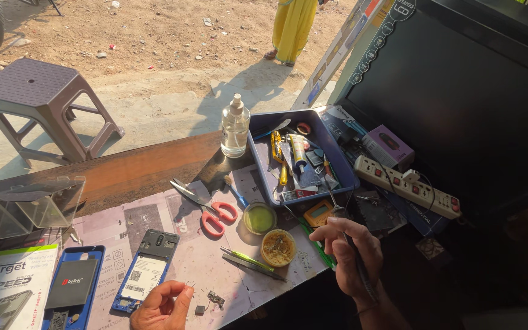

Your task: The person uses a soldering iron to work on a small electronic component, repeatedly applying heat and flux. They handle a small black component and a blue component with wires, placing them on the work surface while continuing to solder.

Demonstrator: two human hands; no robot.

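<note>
Pinching a thin metal sliver, left hand (161, 305) fingers closed, right hand (348, 249) fisted round dark slim soldering iron (354, 253)

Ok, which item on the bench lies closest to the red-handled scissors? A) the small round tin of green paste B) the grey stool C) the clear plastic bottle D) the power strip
A: the small round tin of green paste sits just right of the red-handled scissors, beside their handles; the other three lie well farther off.

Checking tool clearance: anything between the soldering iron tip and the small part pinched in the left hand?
Nothing directly between them. The soldering iron in the right hand points up, away from the left hand. Tweezers and a round tin lie just above that gap.
</note>
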